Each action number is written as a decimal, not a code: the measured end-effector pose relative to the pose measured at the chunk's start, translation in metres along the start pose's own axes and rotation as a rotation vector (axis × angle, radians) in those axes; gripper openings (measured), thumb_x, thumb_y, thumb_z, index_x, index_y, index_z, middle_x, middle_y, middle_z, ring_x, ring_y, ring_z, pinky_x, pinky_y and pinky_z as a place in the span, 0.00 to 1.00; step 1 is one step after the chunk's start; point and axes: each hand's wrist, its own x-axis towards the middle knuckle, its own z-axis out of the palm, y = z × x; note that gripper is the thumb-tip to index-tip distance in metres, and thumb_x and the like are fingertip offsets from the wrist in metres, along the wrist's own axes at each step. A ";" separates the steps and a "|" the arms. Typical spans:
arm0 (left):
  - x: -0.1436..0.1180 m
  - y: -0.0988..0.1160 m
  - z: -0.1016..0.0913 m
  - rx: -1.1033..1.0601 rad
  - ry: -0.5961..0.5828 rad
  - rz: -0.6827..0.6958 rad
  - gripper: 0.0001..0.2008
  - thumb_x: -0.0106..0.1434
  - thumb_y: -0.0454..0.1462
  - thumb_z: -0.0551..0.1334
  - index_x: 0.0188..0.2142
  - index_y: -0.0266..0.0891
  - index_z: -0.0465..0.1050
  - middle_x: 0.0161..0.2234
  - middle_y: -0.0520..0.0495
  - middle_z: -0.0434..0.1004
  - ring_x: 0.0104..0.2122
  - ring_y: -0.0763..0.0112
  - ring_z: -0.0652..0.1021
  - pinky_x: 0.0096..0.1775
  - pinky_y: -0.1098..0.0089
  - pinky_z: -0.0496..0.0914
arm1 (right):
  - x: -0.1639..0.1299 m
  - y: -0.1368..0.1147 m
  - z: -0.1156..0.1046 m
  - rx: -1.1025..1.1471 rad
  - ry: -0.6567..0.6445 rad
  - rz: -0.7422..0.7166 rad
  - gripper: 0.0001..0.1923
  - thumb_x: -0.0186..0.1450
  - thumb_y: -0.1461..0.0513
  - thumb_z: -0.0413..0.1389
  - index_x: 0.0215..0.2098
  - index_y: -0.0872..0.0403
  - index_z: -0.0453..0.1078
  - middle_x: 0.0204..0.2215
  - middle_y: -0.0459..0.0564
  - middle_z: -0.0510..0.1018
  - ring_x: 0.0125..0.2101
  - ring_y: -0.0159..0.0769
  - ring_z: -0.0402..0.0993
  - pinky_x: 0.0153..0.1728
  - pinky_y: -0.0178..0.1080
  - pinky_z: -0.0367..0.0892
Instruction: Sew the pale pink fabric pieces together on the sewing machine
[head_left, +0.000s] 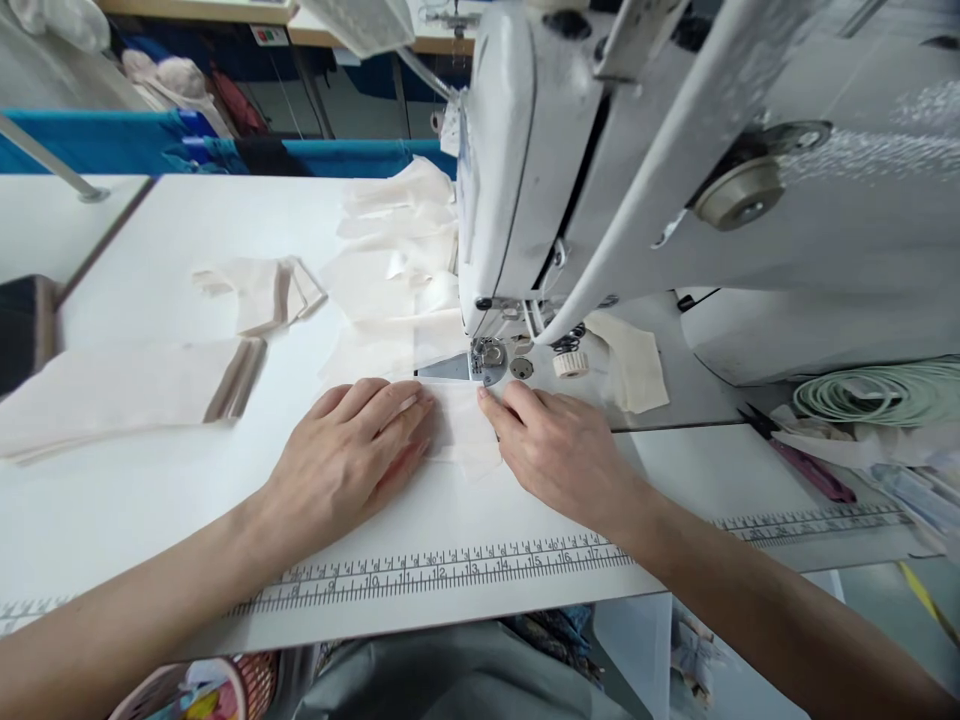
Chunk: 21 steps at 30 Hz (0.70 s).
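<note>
Landmark for all positions: the foot (476,360) of the sewing machine (499,180). The pale cloth (463,425) is directly on the near side of the foot, its far edge reaching up to it. My left hand (360,440) is near and left of the foot, fingers together and outstretched at the cloth's left side; I cannot tell whether the thumb grips. My right hand (559,445) is near and right, fingers curled, one fingertip at the cloth's right edge; a pinch cannot be confirmed.

Assessment: this thin cloth probably puckers easily. I should keep it flat with light, even pressure, line its edge up with the foot, guide rather than pull, and keep my right fingertip, the closest, clear of the needle.
</note>
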 end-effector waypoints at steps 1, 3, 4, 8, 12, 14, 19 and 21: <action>0.000 0.000 0.000 -0.009 0.001 0.002 0.13 0.69 0.36 0.55 0.50 0.33 0.70 0.48 0.39 0.76 0.42 0.57 0.76 0.37 0.60 0.70 | 0.000 0.000 0.000 0.002 -0.005 0.004 0.20 0.68 0.71 0.45 0.56 0.59 0.68 0.34 0.49 0.74 0.29 0.31 0.69 0.28 0.37 0.61; -0.001 -0.001 0.001 -0.027 0.009 0.008 0.13 0.69 0.36 0.55 0.50 0.34 0.70 0.49 0.40 0.76 0.43 0.56 0.76 0.39 0.59 0.70 | 0.000 0.000 -0.001 0.006 -0.021 0.018 0.20 0.68 0.71 0.45 0.56 0.60 0.67 0.35 0.50 0.74 0.29 0.32 0.70 0.28 0.38 0.61; -0.002 -0.002 0.001 -0.038 0.013 0.009 0.13 0.69 0.37 0.55 0.51 0.35 0.70 0.49 0.40 0.76 0.44 0.56 0.76 0.40 0.59 0.70 | 0.000 0.000 -0.001 0.013 -0.032 0.024 0.20 0.69 0.70 0.44 0.57 0.60 0.66 0.36 0.51 0.74 0.30 0.33 0.70 0.29 0.38 0.62; -0.004 -0.005 0.003 -0.073 0.033 0.022 0.15 0.69 0.39 0.54 0.52 0.36 0.69 0.50 0.39 0.75 0.46 0.53 0.76 0.43 0.56 0.70 | 0.001 -0.005 -0.002 0.090 -0.078 0.032 0.20 0.69 0.70 0.43 0.57 0.62 0.65 0.39 0.54 0.74 0.31 0.34 0.70 0.30 0.40 0.64; -0.003 -0.009 0.002 -0.096 0.065 0.060 0.17 0.70 0.41 0.54 0.56 0.39 0.67 0.51 0.39 0.74 0.48 0.50 0.75 0.44 0.55 0.70 | 0.001 0.004 -0.007 0.139 -0.043 0.050 0.19 0.70 0.68 0.44 0.57 0.60 0.65 0.39 0.53 0.74 0.30 0.32 0.69 0.29 0.38 0.63; -0.003 -0.008 -0.002 -0.115 0.093 0.083 0.19 0.69 0.39 0.55 0.58 0.39 0.65 0.51 0.39 0.74 0.48 0.51 0.75 0.44 0.55 0.70 | -0.006 0.024 -0.015 0.151 -0.007 0.085 0.17 0.71 0.67 0.44 0.54 0.58 0.68 0.39 0.52 0.76 0.30 0.31 0.69 0.27 0.35 0.62; 0.000 0.012 -0.021 -0.305 0.045 0.086 0.18 0.68 0.35 0.56 0.57 0.42 0.66 0.50 0.42 0.74 0.47 0.58 0.76 0.44 0.62 0.73 | -0.046 0.103 -0.027 0.326 0.184 0.361 0.11 0.68 0.65 0.50 0.43 0.55 0.73 0.37 0.50 0.78 0.35 0.34 0.73 0.33 0.35 0.64; 0.012 0.029 -0.024 -0.508 -0.061 0.027 0.16 0.70 0.36 0.53 0.55 0.43 0.67 0.48 0.43 0.75 0.40 0.66 0.78 0.37 0.69 0.74 | -0.061 0.127 -0.023 0.412 0.219 0.435 0.09 0.66 0.64 0.51 0.40 0.55 0.73 0.35 0.50 0.78 0.32 0.33 0.72 0.34 0.36 0.65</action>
